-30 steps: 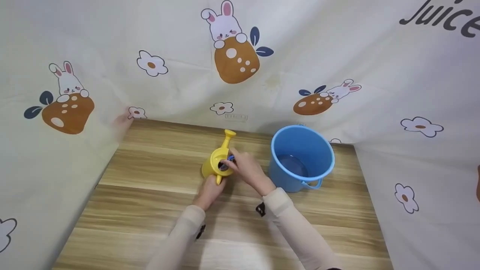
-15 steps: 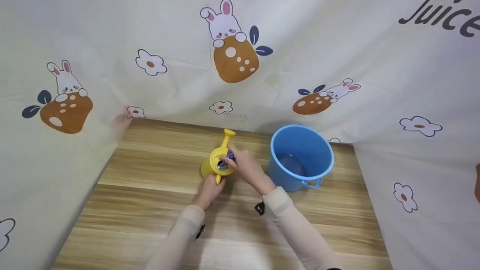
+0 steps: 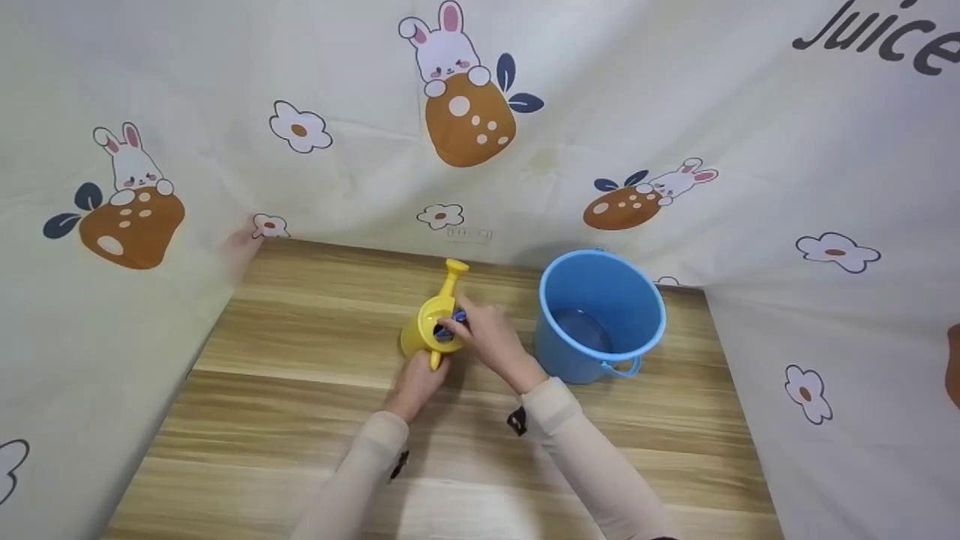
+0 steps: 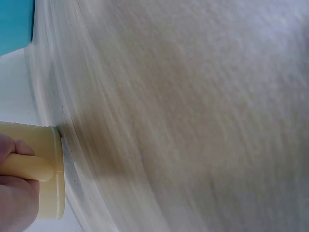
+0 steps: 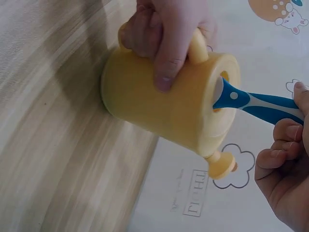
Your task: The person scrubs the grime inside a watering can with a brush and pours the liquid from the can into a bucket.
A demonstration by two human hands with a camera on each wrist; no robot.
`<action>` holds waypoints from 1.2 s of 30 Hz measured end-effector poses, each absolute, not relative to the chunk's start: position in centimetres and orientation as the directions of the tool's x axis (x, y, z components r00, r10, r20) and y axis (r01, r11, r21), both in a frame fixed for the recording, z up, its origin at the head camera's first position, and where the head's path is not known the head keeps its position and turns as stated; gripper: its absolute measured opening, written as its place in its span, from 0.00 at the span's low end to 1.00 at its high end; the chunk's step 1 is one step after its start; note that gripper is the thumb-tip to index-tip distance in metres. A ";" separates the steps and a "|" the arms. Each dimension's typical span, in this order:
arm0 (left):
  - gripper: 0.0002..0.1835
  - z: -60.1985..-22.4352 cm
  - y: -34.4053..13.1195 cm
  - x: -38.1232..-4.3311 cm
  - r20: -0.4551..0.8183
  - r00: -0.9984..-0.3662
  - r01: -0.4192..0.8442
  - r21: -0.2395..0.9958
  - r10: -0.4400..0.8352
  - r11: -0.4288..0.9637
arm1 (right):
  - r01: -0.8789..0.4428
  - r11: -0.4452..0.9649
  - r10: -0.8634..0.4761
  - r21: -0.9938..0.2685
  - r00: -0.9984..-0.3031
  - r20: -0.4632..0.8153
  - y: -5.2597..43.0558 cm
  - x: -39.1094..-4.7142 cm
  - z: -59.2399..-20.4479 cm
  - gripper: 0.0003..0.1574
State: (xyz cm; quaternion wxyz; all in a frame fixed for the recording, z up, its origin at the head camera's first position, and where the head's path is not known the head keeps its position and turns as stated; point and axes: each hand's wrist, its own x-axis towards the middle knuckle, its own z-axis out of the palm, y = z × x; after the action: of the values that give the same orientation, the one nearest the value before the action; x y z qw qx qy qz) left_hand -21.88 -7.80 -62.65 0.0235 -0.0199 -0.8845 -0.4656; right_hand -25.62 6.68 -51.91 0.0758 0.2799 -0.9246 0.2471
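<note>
A yellow watering can (image 3: 417,330) stands upright on the wooden surface, its spout pointing away. My left hand (image 3: 420,381) grips its handle, with fingers wrapped round it and the thumb lying along the can's side in the right wrist view. My right hand (image 3: 491,339) holds a slim blue-and-white handled tool (image 5: 270,106) over the can's top opening. The tool's wider end sits in that opening, so its tip is hidden inside. Part of the can (image 4: 50,193) and its handle show at the edge of the left wrist view.
To the right of the can stands a blue bucket (image 3: 551,345), with its handle hanging down at the front. Pale cloth (image 3: 360,187) printed with rabbits and flowers rises behind and at both sides of the wooden surface (image 3: 300,420).
The tool in my right hand tilts and shifts slightly within the can's opening. My left hand keeps its grip on the can, which stays in place.
</note>
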 end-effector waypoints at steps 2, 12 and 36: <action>0.18 -62.6 -7.8 -21.9 0.064 -0.998 0.061 0.822 0.015 0.566 | -0.546 0.731 -0.479 -0.409 -0.838 0.263 6.6 -25.6 -52.4 0.24; 0.18 -62.7 -7.8 -21.9 0.050 -0.999 0.043 0.823 0.003 0.567 | -0.524 0.738 -0.460 -0.426 -0.852 0.250 6.8 -25.8 -53.2 0.23; 0.17 -62.6 -7.9 -21.9 -0.009 -1.000 -0.016 0.838 -0.016 0.546 | -0.477 0.696 -0.374 -0.537 -0.879 0.295 7.4 -25.5 -51.7 0.19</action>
State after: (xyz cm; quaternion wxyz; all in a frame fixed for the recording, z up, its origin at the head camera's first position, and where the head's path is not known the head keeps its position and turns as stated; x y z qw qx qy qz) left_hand -21.89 -7.86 -62.56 0.0000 0.0093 -0.8791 -0.4766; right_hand -25.47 7.44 -51.67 0.0819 0.2318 -0.9173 0.3132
